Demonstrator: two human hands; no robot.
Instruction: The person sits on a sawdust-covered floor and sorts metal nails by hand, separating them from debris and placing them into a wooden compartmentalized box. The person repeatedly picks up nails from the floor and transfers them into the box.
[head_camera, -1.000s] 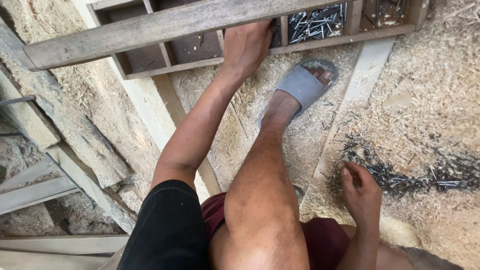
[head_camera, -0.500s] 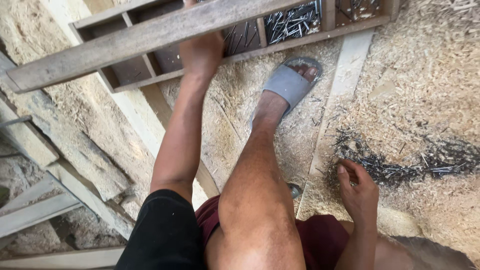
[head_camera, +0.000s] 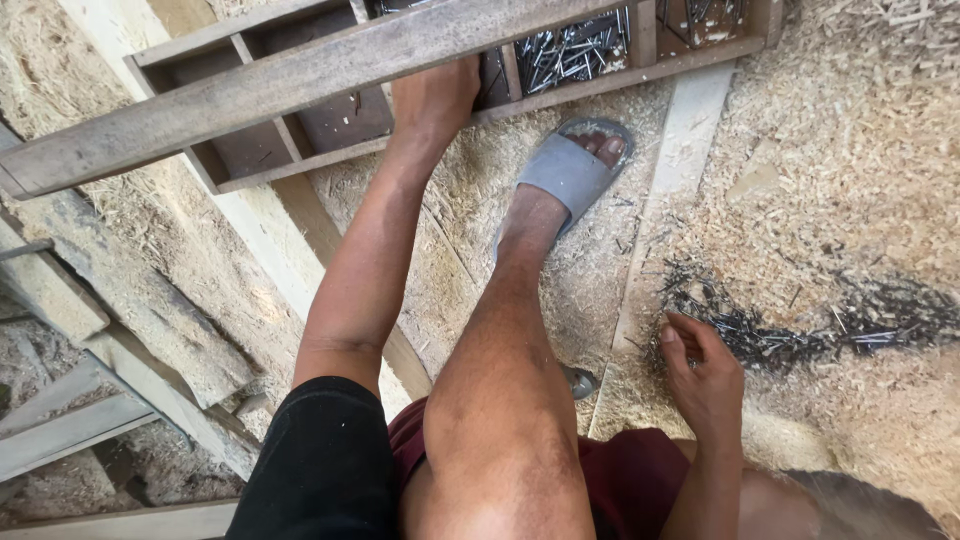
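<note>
My left hand (head_camera: 436, 98) reaches forward and grips the long handle bar (head_camera: 250, 95) of a wooden nail tray (head_camera: 640, 78), a box split into compartments, one of them full of nails (head_camera: 570, 48). Low on the right, my right hand (head_camera: 703, 372) rests with curled fingers at the edge of a scatter of dark loose nails (head_camera: 800, 325) lying on sawdust; whether it pinches any nails is hidden. My bent leg ends in a grey sandal (head_camera: 566, 170) between the two hands.
Sawdust and shavings (head_camera: 850, 150) cover the floor. A pale plank (head_camera: 670, 170) runs past the sandal. Rough timber offcuts (head_camera: 130, 300) and boards lie at the left.
The view has shifted slightly; my left hand keeps its grip on the tray handle and the tray sits a bit lower in view. My right hand stays by the loose nails.
</note>
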